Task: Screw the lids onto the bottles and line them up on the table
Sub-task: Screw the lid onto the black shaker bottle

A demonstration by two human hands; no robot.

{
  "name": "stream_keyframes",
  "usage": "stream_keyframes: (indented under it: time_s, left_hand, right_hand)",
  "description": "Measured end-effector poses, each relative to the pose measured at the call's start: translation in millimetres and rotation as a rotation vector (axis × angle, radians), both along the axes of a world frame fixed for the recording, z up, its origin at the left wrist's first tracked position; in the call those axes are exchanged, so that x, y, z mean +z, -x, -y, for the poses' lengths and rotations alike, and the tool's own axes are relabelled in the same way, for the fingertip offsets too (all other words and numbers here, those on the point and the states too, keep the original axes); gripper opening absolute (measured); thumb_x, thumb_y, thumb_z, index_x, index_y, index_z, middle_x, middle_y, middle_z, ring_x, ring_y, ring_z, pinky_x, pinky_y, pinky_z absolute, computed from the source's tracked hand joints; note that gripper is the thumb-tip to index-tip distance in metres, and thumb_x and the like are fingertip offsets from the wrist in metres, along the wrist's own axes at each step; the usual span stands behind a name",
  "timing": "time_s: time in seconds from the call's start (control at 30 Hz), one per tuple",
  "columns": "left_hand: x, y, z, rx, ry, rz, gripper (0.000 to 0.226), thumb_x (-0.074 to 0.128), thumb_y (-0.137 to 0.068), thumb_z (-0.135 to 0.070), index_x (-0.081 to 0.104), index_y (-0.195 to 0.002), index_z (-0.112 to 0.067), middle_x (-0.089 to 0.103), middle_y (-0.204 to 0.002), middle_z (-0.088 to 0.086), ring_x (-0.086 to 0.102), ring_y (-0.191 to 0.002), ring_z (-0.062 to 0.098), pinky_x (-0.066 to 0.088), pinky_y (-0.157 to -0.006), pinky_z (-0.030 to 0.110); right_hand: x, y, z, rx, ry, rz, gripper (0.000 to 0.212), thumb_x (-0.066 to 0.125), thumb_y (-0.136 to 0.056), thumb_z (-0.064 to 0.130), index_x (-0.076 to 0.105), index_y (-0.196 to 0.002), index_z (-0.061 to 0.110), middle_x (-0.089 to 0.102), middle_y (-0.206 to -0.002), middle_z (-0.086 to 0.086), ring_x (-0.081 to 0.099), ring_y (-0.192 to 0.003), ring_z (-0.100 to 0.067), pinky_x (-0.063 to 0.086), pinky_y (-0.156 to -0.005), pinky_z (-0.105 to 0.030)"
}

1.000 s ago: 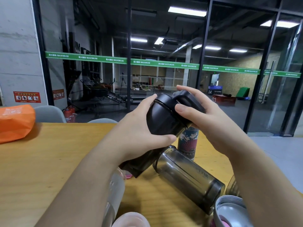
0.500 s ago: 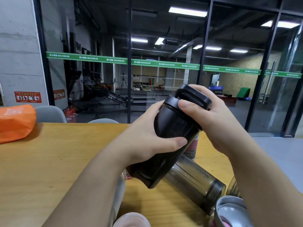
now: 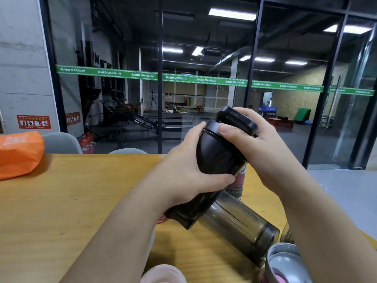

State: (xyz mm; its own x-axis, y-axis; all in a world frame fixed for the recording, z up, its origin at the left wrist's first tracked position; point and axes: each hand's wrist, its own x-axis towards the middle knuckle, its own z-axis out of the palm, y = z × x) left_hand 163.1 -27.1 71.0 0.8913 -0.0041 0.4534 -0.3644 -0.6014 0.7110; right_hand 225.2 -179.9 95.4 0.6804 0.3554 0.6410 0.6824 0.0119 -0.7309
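I hold a black bottle (image 3: 214, 158) tilted in the air above the wooden table (image 3: 71, 201). My left hand (image 3: 187, 170) grips its body from the left. My right hand (image 3: 259, 144) wraps around the black lid (image 3: 236, 121) seated on the bottle's top. Under the black bottle a smoky transparent bottle (image 3: 240, 223) lies on its side without a lid. A patterned can-shaped bottle (image 3: 236, 184) stands upright behind, mostly hidden.
A grey lid (image 3: 285, 262) with pink inside lies at the lower right. A pale pink object (image 3: 163, 274) shows at the bottom edge. An orange bag (image 3: 18, 154) sits at the table's far left. Grey chairs (image 3: 61, 142) and glass walls stand behind.
The black bottle has tipped more upright and risen a little. My right hand has shifted round the lid, thumb now over its near edge.
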Motion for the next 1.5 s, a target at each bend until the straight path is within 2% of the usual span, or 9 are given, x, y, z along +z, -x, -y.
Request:
stream_keyframes:
  time_s: [0.23, 0.33, 0.53, 0.6, 0.7, 0.93, 1.07, 1.27, 1.5]
  left_hand:
    - [5.9, 5.1, 1.2, 0.162, -0.129, 0.152, 0.11, 0.077, -0.062, -0.052, 0.006, -0.146, -0.045, 0.041, -0.142, -0.018, 0.048, -0.122, 0.009, 0.046, -0.098, 0.036]
    - [5.5, 4.1, 1.6, 0.146, -0.105, 0.136, 0.113, 0.079, -0.062, -0.049, 0.004, -0.145, -0.048, 0.038, -0.144, -0.02, 0.045, -0.124, 0.007, 0.045, -0.1, 0.035]
    - [6.5, 2.5, 4.5, 0.06, -0.066, 0.072, 0.121, 0.076, -0.06, -0.057, -0.009, -0.146, -0.049, 0.029, -0.15, -0.023, 0.036, -0.132, 0.003, 0.037, -0.104, 0.028]
    - [6.1, 3.0, 4.2, 0.028, -0.054, 0.067, 0.116, 0.068, -0.06, -0.063, -0.008, -0.147, -0.048, 0.027, -0.151, -0.024, 0.033, -0.134, 0.0, 0.034, -0.107, 0.028]
    - [5.1, 2.1, 1.6, 0.039, -0.065, 0.07, 0.103, 0.067, -0.073, -0.055, -0.003, -0.148, -0.045, 0.029, -0.15, -0.024, 0.034, -0.132, 0.0, 0.034, -0.109, 0.033]
    - [2.4, -0.7, -8.7, 0.135, -0.185, 0.006, 0.083, 0.062, -0.082, -0.05, 0.012, -0.147, -0.041, 0.045, -0.137, -0.019, 0.051, -0.115, 0.002, 0.041, -0.092, 0.025]
    - [-0.6, -2.6, -13.9, 0.168, -0.274, -0.086, 0.075, 0.059, -0.083, -0.054, 0.018, -0.144, -0.042, 0.046, -0.134, -0.019, 0.053, -0.111, 0.005, 0.042, -0.09, 0.026]
    - [-7.4, -8.4, -19.0, 0.169, -0.33, -0.245, 0.078, 0.059, -0.084, -0.054, 0.015, -0.147, -0.039, 0.044, -0.137, -0.014, 0.052, -0.114, 0.01, 0.042, -0.094, 0.029]
    - [-13.3, -10.9, -23.9, 0.152, -0.372, -0.399, 0.082, 0.061, -0.082, -0.056, 0.017, -0.148, -0.035, 0.044, -0.138, -0.01, 0.052, -0.117, 0.011, 0.043, -0.101, 0.034]
  right_hand:
    - [-1.1, -10.2, 4.8, 0.062, 0.132, -0.232, 0.084, 0.07, -0.059, 0.065, 0.044, -0.131, 0.03, 0.064, -0.12, -0.001, 0.065, -0.107, -0.019, 0.052, -0.092, -0.044]
    - [2.1, -9.8, 13.5, 0.095, 0.199, -0.227, 0.086, 0.074, -0.058, 0.06, 0.043, -0.133, 0.031, 0.064, -0.121, -0.001, 0.065, -0.108, -0.02, 0.053, -0.091, -0.044]
    - [5.4, -9.1, 19.6, 0.01, 0.101, -0.182, 0.076, 0.075, -0.061, 0.048, 0.047, -0.129, 0.03, 0.064, -0.115, 0.0, 0.069, -0.096, -0.015, 0.059, -0.08, -0.037]
    - [5.3, -8.0, 20.4, -0.004, 0.085, -0.178, 0.078, 0.077, -0.061, 0.052, 0.047, -0.13, 0.031, 0.065, -0.115, 0.0, 0.07, -0.092, -0.011, 0.06, -0.076, -0.033]
    - [7.5, -9.0, 24.0, -0.079, 0.045, -0.167, 0.082, 0.076, -0.059, 0.056, 0.047, -0.131, 0.03, 0.064, -0.117, -0.002, 0.069, -0.093, -0.011, 0.059, -0.073, -0.029]
    - [13.3, -20.6, 49.5, -0.327, -0.136, -0.149, 0.075, 0.076, -0.071, 0.043, 0.04, -0.135, 0.028, 0.058, -0.122, -0.006, 0.061, -0.106, -0.021, 0.055, -0.082, -0.038]
    - [13.4, -26.4, 65.7, -0.464, -0.09, -0.129, 0.089, 0.079, -0.065, 0.05, 0.034, -0.139, 0.031, 0.053, -0.129, -0.007, 0.056, -0.114, -0.028, 0.049, -0.095, -0.051]
    - [6.6, -34.9, 70.9, -0.551, 0.027, -0.149, 0.093, 0.08, -0.07, 0.04, 0.027, -0.145, 0.025, 0.045, -0.141, -0.007, 0.047, -0.124, -0.027, 0.042, -0.103, -0.048]
    - [-9.9, -46.1, 65.9, -0.608, 0.241, -0.218, 0.093, 0.078, -0.075, 0.034, 0.02, -0.147, 0.02, 0.042, -0.145, -0.011, 0.046, -0.124, -0.031, 0.04, -0.087, -0.036]
